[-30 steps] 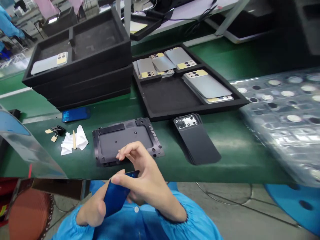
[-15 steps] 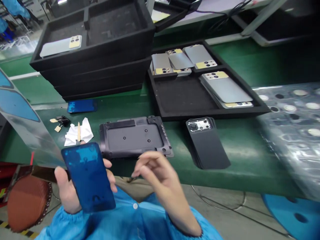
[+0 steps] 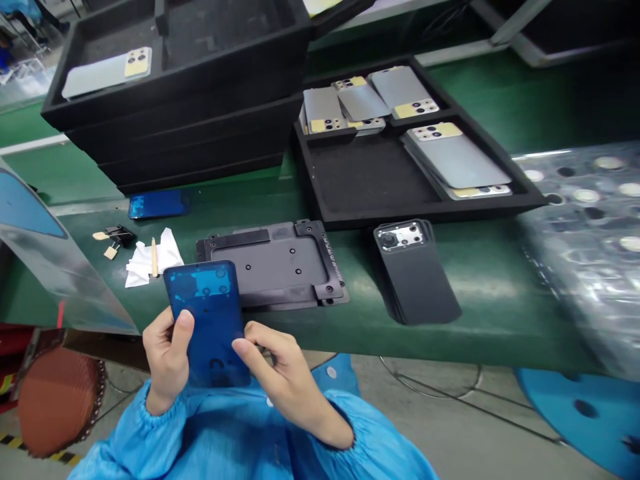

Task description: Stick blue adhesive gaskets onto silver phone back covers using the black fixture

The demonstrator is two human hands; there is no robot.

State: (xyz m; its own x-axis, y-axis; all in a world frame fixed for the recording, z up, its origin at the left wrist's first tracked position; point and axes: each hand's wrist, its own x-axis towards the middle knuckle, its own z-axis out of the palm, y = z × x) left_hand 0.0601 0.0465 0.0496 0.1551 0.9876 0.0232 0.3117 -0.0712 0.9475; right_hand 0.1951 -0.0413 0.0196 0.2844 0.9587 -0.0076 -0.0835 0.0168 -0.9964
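Observation:
My left hand [image 3: 169, 353] grips the left side of a blue film-covered panel [image 3: 209, 327], its thumb on the face. The panel is upright, held over the table's front edge. On its right edge, the thumb and index finger of my right hand [image 3: 280, 370] pinch it. Just behind lies a dark grey fixture plate [image 3: 270, 267], partly covered by the panel's upper corner. To the right of the fixture is a stack of dark phone back covers [image 3: 419, 280] with a camera cutout.
A black tray [image 3: 370, 180] holds silver covers [image 3: 457, 157]; stacked black trays [image 3: 190, 113] stand at back left. Left on the green table [image 3: 490, 287] are a blue panel [image 3: 157, 204], a white cloth [image 3: 167, 253] with a stick, and a clip [image 3: 120, 235]. Clear plastic trays [image 3: 585, 267] lie right.
The blue panel has moved right and turned more upright. My right hand has come left and now pinches its edge. My left thumb has moved onto the panel's face.

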